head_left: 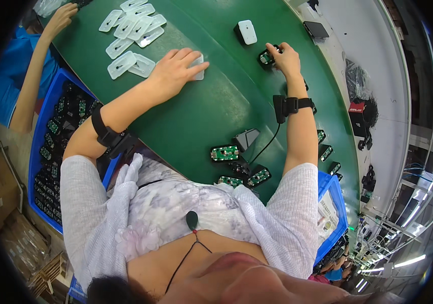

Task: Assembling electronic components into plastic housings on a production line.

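My left hand (173, 73) is over the green table with its fingers curved round a white translucent plastic cover (199, 74); the fingers partly hide it. Beside that hand, to the left, lie several similar white covers (124, 65) in a loose heap, each with a small dark mark. My right hand (286, 58) is closed on a black housing with a green circuit board (266, 57), gripped between thumb and fingers. Just beyond it stands a black housing topped with a white cover (247, 32).
More black housings with green boards (225, 153) lie near my body and along the right edge. A blue crate (36, 197) full of such units stands at left, near a co-worker's arm (31, 76). A blue bin (339, 223) is at lower right. A cable (267, 144) trails from my right wrist strap.
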The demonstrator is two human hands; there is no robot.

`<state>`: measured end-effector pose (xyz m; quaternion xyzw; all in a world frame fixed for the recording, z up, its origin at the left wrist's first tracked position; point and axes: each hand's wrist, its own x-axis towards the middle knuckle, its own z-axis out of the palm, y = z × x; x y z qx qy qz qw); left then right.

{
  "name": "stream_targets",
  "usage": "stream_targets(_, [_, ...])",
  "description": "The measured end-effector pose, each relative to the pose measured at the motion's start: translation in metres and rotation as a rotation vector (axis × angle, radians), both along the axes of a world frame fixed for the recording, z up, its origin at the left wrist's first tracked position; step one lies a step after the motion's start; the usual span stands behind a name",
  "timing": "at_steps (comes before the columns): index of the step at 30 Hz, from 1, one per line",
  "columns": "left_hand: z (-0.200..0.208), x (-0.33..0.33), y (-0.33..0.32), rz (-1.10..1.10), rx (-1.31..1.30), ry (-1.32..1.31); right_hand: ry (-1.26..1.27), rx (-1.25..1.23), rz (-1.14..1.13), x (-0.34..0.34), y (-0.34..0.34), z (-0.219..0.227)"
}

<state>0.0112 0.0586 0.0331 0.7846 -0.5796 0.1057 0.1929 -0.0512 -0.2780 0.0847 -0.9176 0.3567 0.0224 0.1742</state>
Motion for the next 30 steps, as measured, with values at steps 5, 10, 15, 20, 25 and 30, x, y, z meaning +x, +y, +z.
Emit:
stream_targets(5, [0.009, 0.021, 0.009, 0.015, 0.12, -0.176, -0.355, 0.476, 0.04, -0.032, 0.017, 0.001])
stream_targets(10, [0.006, 0.014, -0.008, -0.04, 0.099, -0.043, -0.412, 0.407, 0.274, -0.082, 0.046, -0.004])
stream_targets(15, [-0.006, -0.011, -0.037, 0.012, -0.039, 0.049, -0.423, 0.229, 0.305, -0.109, 0.056, -0.011])
stream_targets(20, [-0.01, -0.035, -0.051, 0.087, -0.176, 0.159, -0.441, 0.142, 0.382, -0.106, 0.076, 0.002])
stream_targets(25, [-0.009, -0.029, -0.03, 0.07, -0.336, 0.327, -0.493, 0.112, 0.63, -0.082, 0.125, 0.023])
stream_targets(30, [-0.011, -0.025, -0.025, 0.042, -0.226, 0.28, -0.412, 0.019, 0.729, -0.072, 0.137, 0.011])
